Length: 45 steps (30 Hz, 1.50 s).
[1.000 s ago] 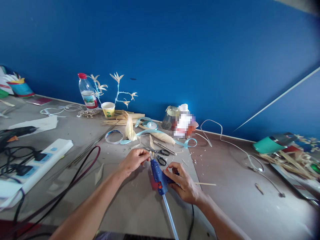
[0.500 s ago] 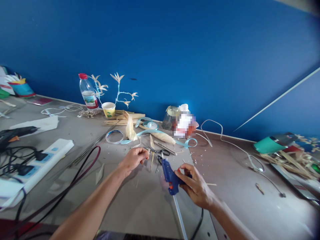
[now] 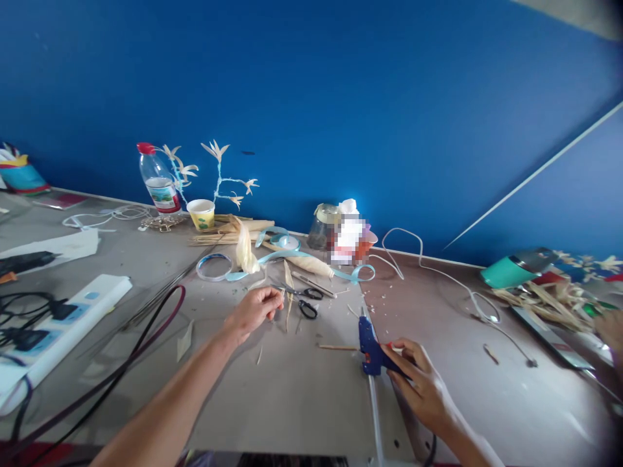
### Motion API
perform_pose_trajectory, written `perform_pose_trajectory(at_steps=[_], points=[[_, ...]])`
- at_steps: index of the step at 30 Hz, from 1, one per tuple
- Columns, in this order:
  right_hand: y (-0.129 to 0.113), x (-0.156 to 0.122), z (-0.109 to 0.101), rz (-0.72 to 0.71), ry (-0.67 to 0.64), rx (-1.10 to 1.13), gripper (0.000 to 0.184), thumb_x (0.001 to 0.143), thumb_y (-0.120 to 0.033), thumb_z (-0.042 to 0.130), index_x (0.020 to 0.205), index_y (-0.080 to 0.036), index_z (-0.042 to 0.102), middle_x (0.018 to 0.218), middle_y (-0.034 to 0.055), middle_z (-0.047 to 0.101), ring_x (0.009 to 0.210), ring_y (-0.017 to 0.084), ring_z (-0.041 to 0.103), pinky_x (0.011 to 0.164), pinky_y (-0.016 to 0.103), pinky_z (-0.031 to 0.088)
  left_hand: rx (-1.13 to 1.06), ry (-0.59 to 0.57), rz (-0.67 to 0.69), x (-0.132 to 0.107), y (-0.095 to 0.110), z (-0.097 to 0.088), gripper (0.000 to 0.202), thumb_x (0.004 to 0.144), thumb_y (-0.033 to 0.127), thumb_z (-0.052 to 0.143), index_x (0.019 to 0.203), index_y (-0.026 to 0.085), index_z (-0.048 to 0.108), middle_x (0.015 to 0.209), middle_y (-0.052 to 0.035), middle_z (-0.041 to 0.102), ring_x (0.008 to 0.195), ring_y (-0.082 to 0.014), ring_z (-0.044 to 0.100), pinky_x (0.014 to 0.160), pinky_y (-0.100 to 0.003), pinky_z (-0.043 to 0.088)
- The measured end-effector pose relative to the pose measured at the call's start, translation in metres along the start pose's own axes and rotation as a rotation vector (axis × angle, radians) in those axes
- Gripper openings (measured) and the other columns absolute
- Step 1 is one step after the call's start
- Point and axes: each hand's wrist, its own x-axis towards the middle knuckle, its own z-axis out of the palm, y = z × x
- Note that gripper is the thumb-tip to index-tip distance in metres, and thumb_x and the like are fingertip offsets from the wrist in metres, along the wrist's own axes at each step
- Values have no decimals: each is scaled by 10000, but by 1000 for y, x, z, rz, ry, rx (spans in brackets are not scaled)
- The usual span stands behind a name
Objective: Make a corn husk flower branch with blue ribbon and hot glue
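Note:
My right hand (image 3: 423, 383) grips the handle of a blue glue gun (image 3: 370, 347), its nozzle pointing away from me and a clear glue stick (image 3: 376, 415) sticking out of the back. My left hand (image 3: 257, 311) is closed in a pinch. A tiny pale bit shows at its fingertips, too small to name. Just beyond it lie black-handled scissors (image 3: 308, 309) and a narrow strip of dry husk (image 3: 289, 301). Between the hands, a thin stick (image 3: 338, 347) rests on the table, its right end close to the glue gun.
Dry husks (image 3: 311, 264), light blue ribbon (image 3: 280, 255) and a yellow paper cup (image 3: 202, 214) line the wall. A bottle (image 3: 160, 188) stands at left, a power strip (image 3: 92, 311) nearer. Another person's hand (image 3: 610, 331) shows at the right edge beside a green tumbler (image 3: 506, 271).
My right hand has moved right and slightly down with the glue gun, away from the scissors. My left hand keeps its pinch. Another person's hand has come into view at right.

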Motion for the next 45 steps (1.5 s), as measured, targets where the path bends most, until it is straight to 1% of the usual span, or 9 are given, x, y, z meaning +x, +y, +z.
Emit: perform_pose_trajectory(at_steps=[9, 14, 17, 22, 28, 31, 35, 39, 45], points=[[0, 8, 4, 20, -50, 24, 402, 827, -231, 527, 1224, -282, 552, 1078, 87, 550, 1002, 240, 554, 830, 430, 520, 34, -28, 8, 0, 1, -1, 290, 731, 423, 580, 713, 133, 571, 681, -6, 578, 497, -70, 425, 522, -219, 336], [-2, 12, -12, 35, -116, 96, 428, 811, -267, 544, 1237, -220, 545, 1158, 128, 534, 1074, 268, 525, 886, 454, 483, 64, -24, 19, 0, 1, 0, 270, 729, 407, 576, 722, 136, 572, 686, -4, 581, 497, -73, 423, 520, -222, 333], [-12, 17, -28, 148, -37, 188, 370, 815, -329, 551, 1154, -193, 607, 1128, 137, 558, 1060, 282, 533, 878, 462, 469, 83, -38, 15, -1, 3, 1, 245, 727, 385, 572, 713, 141, 568, 680, 6, 577, 498, -72, 426, 516, -219, 328], [-74, 51, -37, 522, 136, 750, 276, 842, -368, 529, 1023, -199, 651, 887, 82, 619, 791, 199, 590, 724, 351, 492, 106, -86, 36, -3, 5, 7, 227, 712, 368, 582, 676, 145, 565, 606, 23, 544, 493, -77, 425, 507, -216, 323], [-170, 142, -14, 530, 3, 1279, 222, 773, -327, 593, 929, -184, 660, 760, 25, 594, 650, 118, 521, 650, 274, 435, 66, -7, 48, -1, 6, 4, 237, 701, 378, 589, 680, 143, 569, 624, 17, 563, 486, -77, 432, 506, -220, 335], [-191, 163, -9, 302, -237, 1039, 224, 819, -285, 524, 964, -185, 662, 809, 40, 616, 689, 130, 532, 666, 279, 429, 32, 89, 83, 2, 4, -3, 241, 708, 385, 582, 667, 148, 562, 575, 35, 528, 485, -79, 424, 508, -216, 328], [-186, 138, -3, -113, -590, 404, 219, 816, -182, 520, 979, -187, 665, 951, 70, 624, 875, 187, 540, 824, 343, 400, 37, 132, 109, 5, -2, -7, 253, 713, 393, 579, 663, 146, 571, 552, 34, 515, 476, -81, 419, 503, -217, 316], [-164, 95, 3, -189, -730, 27, 260, 843, -128, 438, 974, -193, 653, 1018, 85, 589, 918, 204, 516, 848, 356, 396, 32, 104, 107, 5, -4, -4, 241, 724, 380, 556, 671, 146, 565, 622, 11, 563, 478, -77, 419, 496, -217, 313], [-139, 63, -5, -104, -694, -89, 263, 783, -61, 443, 932, -187, 619, 998, 66, 558, 901, 183, 504, 805, 289, 421, 76, 120, 62, 2, -2, -3, 239, 733, 382, 547, 693, 148, 571, 611, 23, 546, 494, -81, 423, 505, -217, 308]])
